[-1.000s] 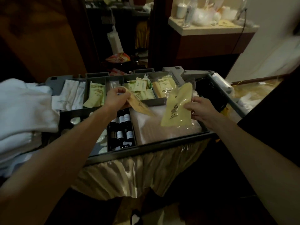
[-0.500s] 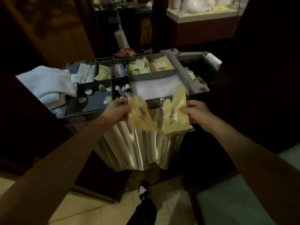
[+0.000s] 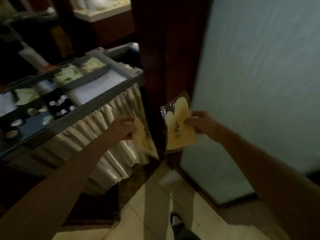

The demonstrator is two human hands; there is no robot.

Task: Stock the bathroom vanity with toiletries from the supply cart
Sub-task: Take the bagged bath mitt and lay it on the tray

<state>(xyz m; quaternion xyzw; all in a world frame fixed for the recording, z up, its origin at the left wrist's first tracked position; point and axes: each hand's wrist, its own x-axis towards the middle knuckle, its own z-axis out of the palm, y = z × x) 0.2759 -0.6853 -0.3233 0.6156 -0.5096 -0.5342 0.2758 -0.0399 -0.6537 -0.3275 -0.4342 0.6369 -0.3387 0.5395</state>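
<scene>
Fingers of left hand point(image 3: 123, 128) and right hand point(image 3: 200, 122) each clamped on a yellow packet point(image 3: 179, 130), beside the cart point(image 3: 97, 80)

Dark print on yellow packet point(image 3: 180, 130), too blurred to read.

hotel room, housekeeping cart point(image 3: 110, 66), toiletry sachets point(image 3: 67, 77)
</scene>
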